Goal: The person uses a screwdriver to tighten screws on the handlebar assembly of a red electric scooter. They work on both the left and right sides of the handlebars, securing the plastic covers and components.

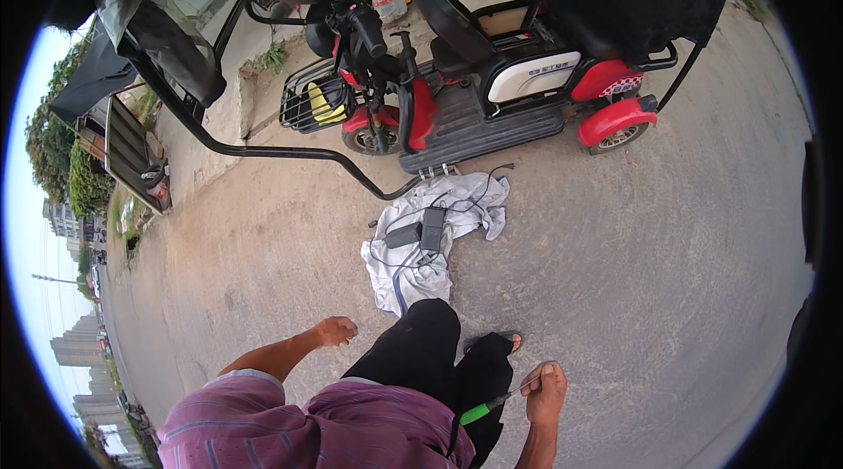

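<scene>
My left hand [335, 331] hangs beside my dark trousers with loosely curled fingers, seemingly holding nothing. My right hand [542, 392] grips the thin metal end of a tool with a green handle [477, 412], which has a dark cord or strap at its far end. Ahead of my knees, a rumpled white cloth [479, 205] lies on the pavement with two black power bricks [432, 227] and tangled cables on it.
A red-and-black electric tricycle [531, 74] stands ahead, with a wire basket [307, 113] and a black tubular frame [290, 151] reaching low toward the cloth. A leaning panel [123, 148], greenery and distant tower blocks are at left. Concrete pavement [667, 276] surrounds me.
</scene>
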Action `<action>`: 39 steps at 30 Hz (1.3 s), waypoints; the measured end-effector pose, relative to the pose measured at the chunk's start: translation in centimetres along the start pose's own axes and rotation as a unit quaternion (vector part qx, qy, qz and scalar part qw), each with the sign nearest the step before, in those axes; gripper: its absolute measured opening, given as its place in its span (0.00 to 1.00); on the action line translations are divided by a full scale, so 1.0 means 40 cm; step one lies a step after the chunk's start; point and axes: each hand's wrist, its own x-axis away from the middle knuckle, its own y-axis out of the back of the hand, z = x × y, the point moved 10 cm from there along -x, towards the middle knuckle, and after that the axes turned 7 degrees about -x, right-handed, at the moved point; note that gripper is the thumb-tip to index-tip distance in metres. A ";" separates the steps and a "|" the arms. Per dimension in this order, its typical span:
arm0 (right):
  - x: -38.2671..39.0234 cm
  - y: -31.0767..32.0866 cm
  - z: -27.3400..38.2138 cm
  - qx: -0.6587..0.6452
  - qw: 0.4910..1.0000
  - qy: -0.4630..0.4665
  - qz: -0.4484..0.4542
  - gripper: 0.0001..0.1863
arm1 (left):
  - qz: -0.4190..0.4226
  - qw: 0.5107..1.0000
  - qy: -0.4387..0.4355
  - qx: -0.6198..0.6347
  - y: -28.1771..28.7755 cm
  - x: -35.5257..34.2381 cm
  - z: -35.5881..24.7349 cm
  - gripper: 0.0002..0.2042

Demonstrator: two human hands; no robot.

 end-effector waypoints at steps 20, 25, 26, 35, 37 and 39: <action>-0.908 -0.626 0.373 0.305 0.911 -0.055 0.273 0.14 | -0.117 0.942 -0.103 0.296 0.255 -0.242 -0.672 0.16; -1.154 -0.727 0.232 0.420 0.811 -0.034 0.407 0.14 | -0.278 0.876 -0.190 0.346 0.552 -0.300 -0.881 0.15; -1.210 -0.741 0.189 0.428 0.805 -0.060 0.407 0.14 | -0.307 0.845 -0.203 0.387 0.599 -0.314 -0.927 0.15; -1.655 -0.791 -0.243 0.484 0.718 -0.072 0.495 0.13 | -0.686 0.578 -0.311 0.314 1.106 -0.378 -1.040 0.24; -1.727 -0.820 -0.312 0.501 0.695 -0.043 0.513 0.14 | -0.745 0.510 -0.304 0.304 1.178 -0.366 -1.040 0.29; -1.799 -0.837 -0.405 0.522 0.653 -0.002 0.549 0.16 | -0.795 0.453 -0.300 0.271 1.228 -0.363 -1.006 0.34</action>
